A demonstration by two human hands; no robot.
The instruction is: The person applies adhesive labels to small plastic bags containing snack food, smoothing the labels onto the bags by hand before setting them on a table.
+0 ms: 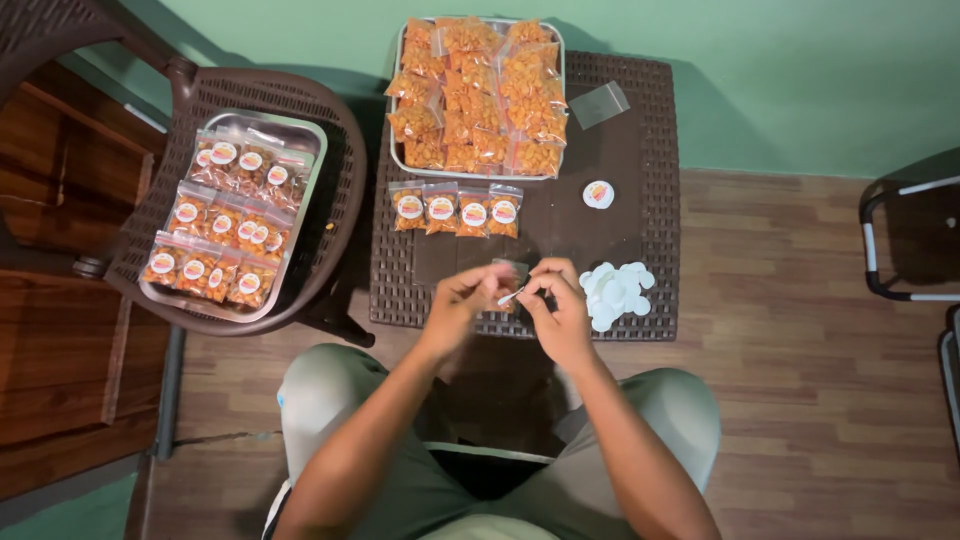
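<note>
Nearby — tray holds snack packets.

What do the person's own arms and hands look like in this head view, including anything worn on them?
Both forearms are bare up to the frame edge: no sleeves, gloves or watch show. The left hand and right hand appear free of rings or bands, though motion blur hides fine detail. Lower down, the person wears light grey-green trousers.

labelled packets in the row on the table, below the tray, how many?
4, side by side on the dark table just below the metal tray: packets at and. None looks hidden there.
</note>
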